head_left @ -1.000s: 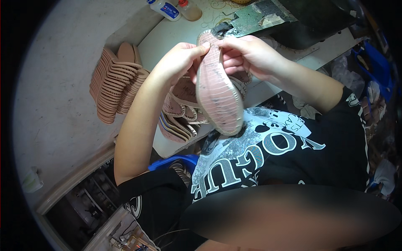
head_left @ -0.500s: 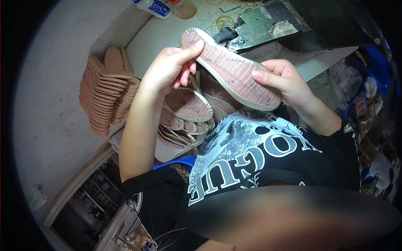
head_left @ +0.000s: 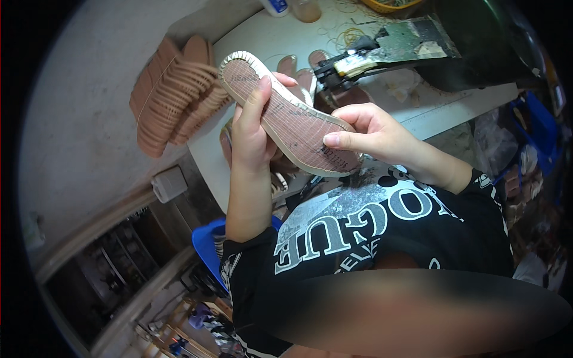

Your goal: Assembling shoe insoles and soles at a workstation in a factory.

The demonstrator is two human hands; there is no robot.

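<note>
Both my hands hold one insole (head_left: 298, 128), tilted, its pinkish-brown lined face toward me and its pale edging gathered in small pleats. My left hand (head_left: 253, 122) is closed on its narrower upper-left part, thumb on the lined face and fingers behind. At the broader lower-right end, my right hand (head_left: 373, 132) pinches the edge between thumb and fingers. Beyond the insole, similar pale-edged pieces (head_left: 306, 77) lie on the table, partly hidden by it and my left hand.
Bundled stacks of tan soles (head_left: 173, 98) stand against the wall at left. A black-and-green machine (head_left: 412, 40) is on the white table (head_left: 245, 36), near a yellow basket (head_left: 391, 6) and a bottle (head_left: 307, 10). A white jug (head_left: 169, 184) and blue plastic seat (head_left: 206, 244) are lower left.
The insole has moved left and slightly down in view, still in both hands. My left hand now wraps further around its side. The view has shifted, showing more machine and less of the insole pile.
</note>
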